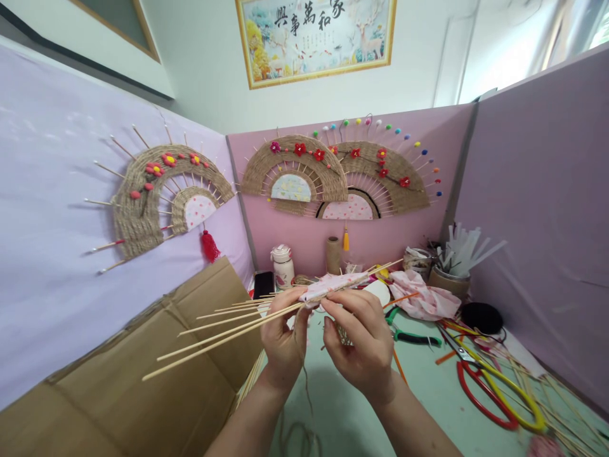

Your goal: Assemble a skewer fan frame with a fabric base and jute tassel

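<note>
Sticks (228, 340) fanned, cloth (330, 285) attached; twine (307, 388) tail loose, unwoven. Left hand (280, 343): fingers closed on cloth. Right hand (365, 343): fingers pinching its edge.

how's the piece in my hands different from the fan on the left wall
The held piece is tipped nearly edge-on between left hand and right hand; the left wall fan faces out, flat to the wall. The held piece shows long bare sticks; the left wall fan has a wide woven band with red flowers and a red tassel. Both have pink-patterned cloth and sticks.
</note>
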The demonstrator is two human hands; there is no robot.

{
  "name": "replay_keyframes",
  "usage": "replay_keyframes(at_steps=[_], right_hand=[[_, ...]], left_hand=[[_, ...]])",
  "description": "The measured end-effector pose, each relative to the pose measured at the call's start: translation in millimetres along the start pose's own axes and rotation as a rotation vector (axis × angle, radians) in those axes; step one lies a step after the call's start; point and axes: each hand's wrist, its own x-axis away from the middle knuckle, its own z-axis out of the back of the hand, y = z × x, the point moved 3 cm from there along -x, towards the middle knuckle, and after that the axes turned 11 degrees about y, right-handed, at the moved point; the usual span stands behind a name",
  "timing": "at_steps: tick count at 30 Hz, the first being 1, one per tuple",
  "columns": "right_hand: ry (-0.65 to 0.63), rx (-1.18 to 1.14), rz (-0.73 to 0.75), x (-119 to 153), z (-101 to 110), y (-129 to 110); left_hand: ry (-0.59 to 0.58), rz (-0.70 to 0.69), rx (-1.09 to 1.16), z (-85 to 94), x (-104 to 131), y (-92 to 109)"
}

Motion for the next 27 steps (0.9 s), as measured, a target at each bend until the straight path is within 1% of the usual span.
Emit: replay_keyframes(at_steps=[4,8,21,24,27], right_hand=[[-0.035,0.004,-0.030,-0.6,-1.7,-1.7],[-0.039,-0.009,-0.052,-0.8,-1.7,-2.3],[-0.116,-0.006,-0.109,1.1,-3.5,-5.6],[-0.127,-0.007,-0.134,0.2,-4.6,-5.6],[-0.147,-0.014,-0.174,0.2,-5.8,-5.4]], left_hand=[[-0.001,-0.009,-0.012,-0.5,-0.7,-0.2],[0.002,-0.024,-0.012,-0.5,-1.3,0.2],[-0.017,-0.019,-0.042,-1.2,-2.8,1.0],[-0.016,-0.072,-0.067,-1.3,-4.9,0.8],[-0.028,-0.189,-0.114,-0.2,-7.9,2.2]])
